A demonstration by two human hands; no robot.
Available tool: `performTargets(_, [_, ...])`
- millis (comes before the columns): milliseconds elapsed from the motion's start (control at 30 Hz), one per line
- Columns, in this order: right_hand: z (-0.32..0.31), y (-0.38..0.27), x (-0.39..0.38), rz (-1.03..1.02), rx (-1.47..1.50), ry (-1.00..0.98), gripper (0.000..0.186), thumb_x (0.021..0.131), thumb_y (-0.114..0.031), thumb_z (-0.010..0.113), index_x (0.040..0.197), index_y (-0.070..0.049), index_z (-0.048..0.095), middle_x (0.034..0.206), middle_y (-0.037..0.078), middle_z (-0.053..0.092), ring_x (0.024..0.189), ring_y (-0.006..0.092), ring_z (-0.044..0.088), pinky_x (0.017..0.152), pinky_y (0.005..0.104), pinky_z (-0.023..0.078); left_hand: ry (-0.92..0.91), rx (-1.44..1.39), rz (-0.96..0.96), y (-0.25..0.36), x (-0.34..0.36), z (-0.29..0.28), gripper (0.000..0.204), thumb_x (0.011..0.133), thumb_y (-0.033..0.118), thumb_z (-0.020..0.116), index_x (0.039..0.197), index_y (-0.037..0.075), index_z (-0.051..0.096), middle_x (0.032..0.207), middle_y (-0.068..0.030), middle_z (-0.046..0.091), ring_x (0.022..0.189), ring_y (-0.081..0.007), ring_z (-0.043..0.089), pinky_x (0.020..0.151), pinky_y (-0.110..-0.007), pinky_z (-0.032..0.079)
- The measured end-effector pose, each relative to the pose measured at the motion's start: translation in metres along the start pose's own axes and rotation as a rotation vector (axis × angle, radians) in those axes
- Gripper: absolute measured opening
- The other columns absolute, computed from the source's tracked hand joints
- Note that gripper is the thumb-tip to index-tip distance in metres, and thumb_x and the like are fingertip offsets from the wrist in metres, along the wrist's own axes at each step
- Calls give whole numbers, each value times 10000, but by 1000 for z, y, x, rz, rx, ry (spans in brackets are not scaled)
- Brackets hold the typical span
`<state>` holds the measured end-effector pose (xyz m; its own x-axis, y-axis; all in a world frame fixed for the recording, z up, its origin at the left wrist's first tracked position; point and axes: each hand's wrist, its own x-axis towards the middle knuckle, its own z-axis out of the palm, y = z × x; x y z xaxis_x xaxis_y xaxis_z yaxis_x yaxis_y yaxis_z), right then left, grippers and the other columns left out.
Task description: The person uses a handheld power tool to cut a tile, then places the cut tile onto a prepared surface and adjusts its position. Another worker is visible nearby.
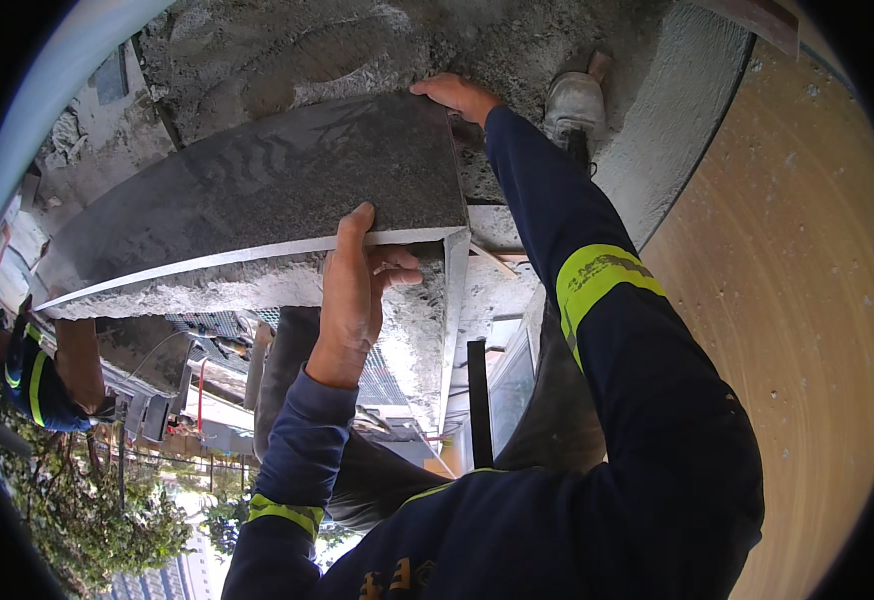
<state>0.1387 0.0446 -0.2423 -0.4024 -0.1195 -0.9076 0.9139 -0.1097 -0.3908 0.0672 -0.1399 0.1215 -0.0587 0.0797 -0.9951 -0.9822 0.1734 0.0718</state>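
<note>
A: What are the two hands on?

B: Both are on a dark grey stone slab (267, 190), a large flat tile. The left hand (355, 290) grips its near edge: the thumb lies up on the top face, and the other fingers (397, 270) curl round beneath the pale cut edge, closed on the stone.

A: And the right?

B: The right hand (457, 95) is at the far corner of the same slab, fingers laid flat and close together over the far edge. It presses or holds that edge; how far the fingertips wrap under I cannot tell.

A: So where does the slab sit relative to the fingers?

B: It spans between them, its top face running from the left thumb up to the right palm and stretching well out to the left of both hands. Directly beneath the left fingers is a rough bed of grey mortar (257, 285) along the slab's underside.

A: What is beyond the right fingers?

B: Rough grey cement surface (357, 40), and just to the right of them a mortar-caked rubber mallet (574, 105) lying on it.

A: Anything else nearby?

B: Well off to the left of the left fingers, another person (42, 385) in a dark sleeve with a yellow stripe. To the right of the right arm, a tan wall (797, 300).
</note>
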Motion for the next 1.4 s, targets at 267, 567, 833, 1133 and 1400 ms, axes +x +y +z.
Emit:
performTargets(267, [25, 12, 5, -109, 112, 91, 461, 1049, -390, 613, 1412, -125, 715, 1512, 127, 645, 1408, 328, 580, 1139, 456, 471, -70, -381, 140, -14, 13, 43, 441, 1018, 289, 597, 1351, 3, 567, 1352, -143, 632, 1293, -273, 609, 1178, -493, 438])
performTargets(567, [5, 22, 30, -555, -834, 109, 374, 1079, -244, 510, 1339, -119, 749, 1433, 83, 700, 1279, 323, 670, 1058, 402, 563, -92, -425, 174, -17, 13, 46, 427, 1026, 222, 562, 1382, -13, 535, 1380, -143, 615, 1317, -273, 590, 1188, -484, 428])
performTargets(833, [9, 2, 13, -333, -687, 29, 336, 1093, -173, 464, 1239, -73, 749, 1356, 62, 717, 1198, 304, 699, 1032, 418, 595, -115, -389, 200, -28, 14, 39, 445, 1036, 239, 568, 1387, -29, 519, 1412, -157, 597, 1333, -281, 590, 1212, -481, 419])
performTargets(1133, [4, -15, -4, -37, -329, -114, 463, 1090, -364, 501, 1428, -115, 694, 1529, 125, 630, 1397, 319, 593, 1142, 446, 488, -117, -373, 199, -33, 15, 33, 470, 1036, 271, 582, 1408, -5, 503, 1414, -139, 594, 1354, -264, 565, 1231, -500, 373])
performTargets(1400, [-25, -58, -16, 14, -160, -186, 406, 1108, -299, 497, 1401, -108, 703, 1551, 139, 605, 1406, 300, 584, 1126, 467, 526, -107, -387, 178, -36, 19, 36, 474, 1046, 295, 566, 1411, -1, 504, 1407, -136, 597, 1347, -254, 562, 1230, -525, 348])
